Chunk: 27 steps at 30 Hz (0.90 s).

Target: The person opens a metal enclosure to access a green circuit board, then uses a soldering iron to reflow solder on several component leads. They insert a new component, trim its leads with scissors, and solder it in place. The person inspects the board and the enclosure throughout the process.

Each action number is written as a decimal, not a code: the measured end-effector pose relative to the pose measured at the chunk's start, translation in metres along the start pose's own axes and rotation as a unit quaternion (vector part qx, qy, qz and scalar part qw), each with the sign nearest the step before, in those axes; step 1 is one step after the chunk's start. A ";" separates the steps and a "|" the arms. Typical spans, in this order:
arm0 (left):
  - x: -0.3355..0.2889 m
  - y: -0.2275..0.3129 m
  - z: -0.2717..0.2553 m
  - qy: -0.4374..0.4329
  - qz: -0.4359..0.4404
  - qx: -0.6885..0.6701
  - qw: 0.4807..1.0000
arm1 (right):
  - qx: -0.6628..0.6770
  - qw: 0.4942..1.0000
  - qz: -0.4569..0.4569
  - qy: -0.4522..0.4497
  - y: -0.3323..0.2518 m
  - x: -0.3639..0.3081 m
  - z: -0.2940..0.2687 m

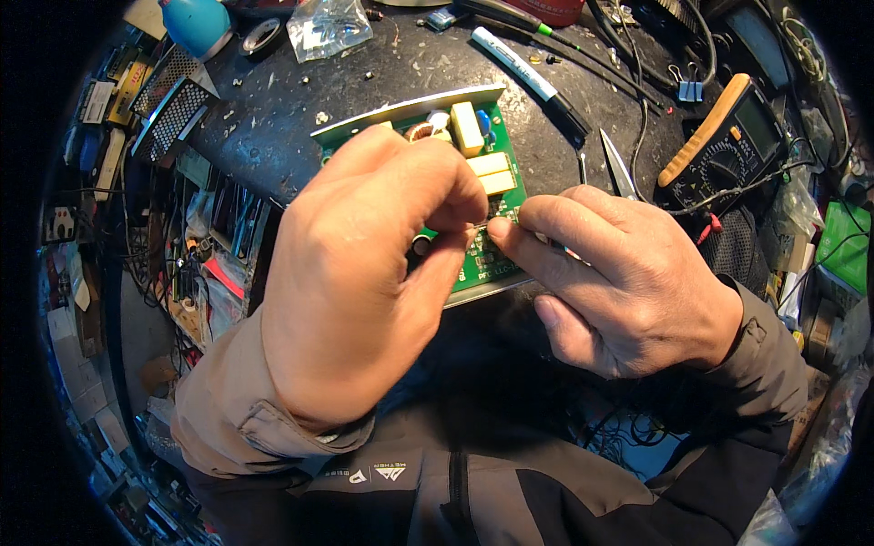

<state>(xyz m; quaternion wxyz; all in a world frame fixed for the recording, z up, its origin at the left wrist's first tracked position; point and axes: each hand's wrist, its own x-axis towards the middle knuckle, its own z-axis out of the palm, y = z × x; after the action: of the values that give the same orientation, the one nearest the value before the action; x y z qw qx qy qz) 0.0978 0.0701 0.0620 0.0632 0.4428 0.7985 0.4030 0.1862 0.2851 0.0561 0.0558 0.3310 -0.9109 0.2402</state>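
Note:
A green circuit board (517, 196) with yellow block parts (468, 127), a copper-wound coil and a long metal strip (410, 113) along its far edge lies in front of me. My left hand (364, 237) covers its left part, thumb and fingers closed in a pinch just above the small parts; what they hold is hidden. From the right, my right hand (619, 273) reaches to the board's right side, index fingertip close to the small parts. Its fingers are bent together around something thin that I cannot make out.
Beyond the board lie a white-and-black marker (514, 62), a pointed metal tool (619, 166) and black cables. A multimeter with an orange edge (706, 132) stands at right. A clear bag (328, 27), a blue bulb (197, 27) and perforated metal pieces (175, 118) sit at the far left.

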 end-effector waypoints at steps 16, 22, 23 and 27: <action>-0.007 -0.004 0.004 0.036 -0.047 -0.043 0.997 | -0.037 0.998 -0.003 -0.045 -0.005 0.008 -0.002; -0.005 -0.005 0.004 0.027 -0.047 -0.063 0.997 | 0.059 0.997 0.057 -0.004 -0.004 0.005 -0.009; -0.005 -0.005 0.003 0.024 -0.046 -0.064 0.997 | 0.057 0.996 0.061 0.013 -0.003 0.004 -0.008; -0.003 -0.005 0.000 0.011 -0.024 -0.061 0.998 | 0.096 0.984 0.132 0.077 0.000 0.004 -0.004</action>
<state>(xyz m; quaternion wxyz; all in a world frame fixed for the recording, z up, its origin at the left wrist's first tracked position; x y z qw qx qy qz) 0.0965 0.0665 0.0576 0.0905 0.4147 0.7834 0.4539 0.1832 0.2846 0.0611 0.0609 0.1922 -0.9122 0.3568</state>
